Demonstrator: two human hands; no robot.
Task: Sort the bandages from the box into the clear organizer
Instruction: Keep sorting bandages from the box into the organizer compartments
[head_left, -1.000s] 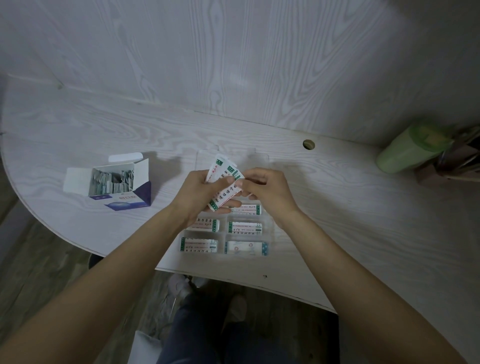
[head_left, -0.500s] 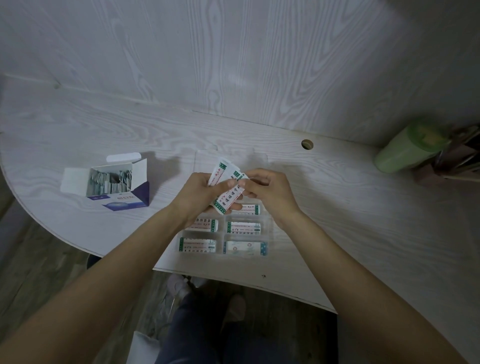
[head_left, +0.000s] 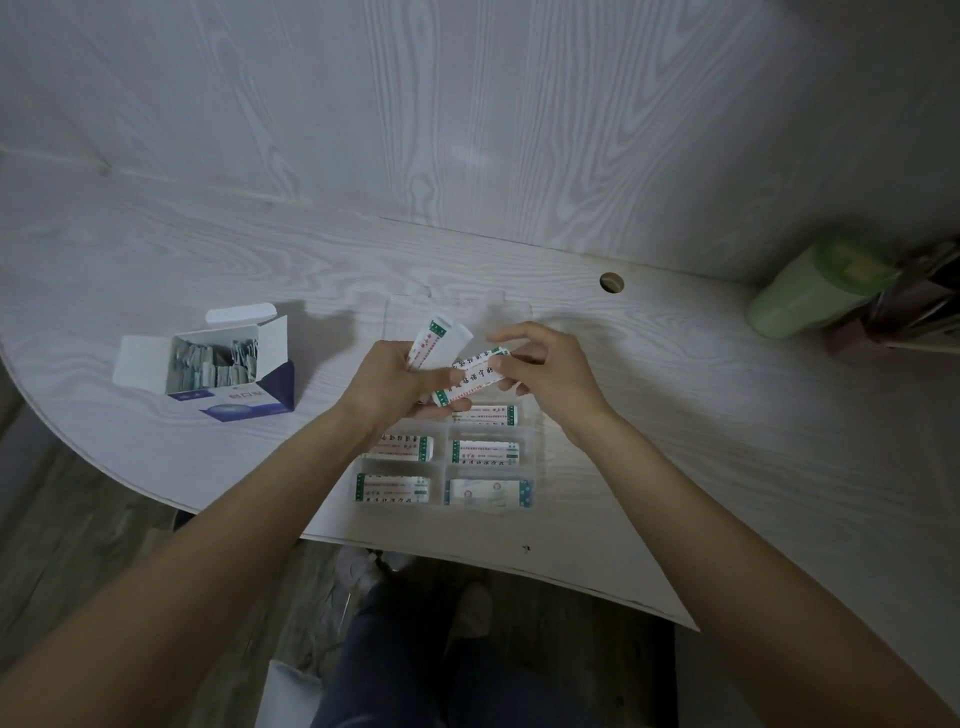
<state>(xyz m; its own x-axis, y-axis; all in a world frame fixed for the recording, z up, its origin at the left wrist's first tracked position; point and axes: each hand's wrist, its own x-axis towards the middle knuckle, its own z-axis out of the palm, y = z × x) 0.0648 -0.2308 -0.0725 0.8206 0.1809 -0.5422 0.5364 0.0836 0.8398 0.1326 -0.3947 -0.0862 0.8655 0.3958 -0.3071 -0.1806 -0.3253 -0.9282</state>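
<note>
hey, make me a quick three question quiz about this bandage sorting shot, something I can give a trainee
1. True or false: the box on the table is closed.
2. The bandage being drawn from the left hand's stack is pinched by: A) the right hand B) neither hand C) a clip
3. Fill in: the clear organizer sits directly ____ the two hands.

Key:
1. False; its flap is up and bandages show inside.
2. A.
3. Below; its visible compartments each hold bandages.
</note>
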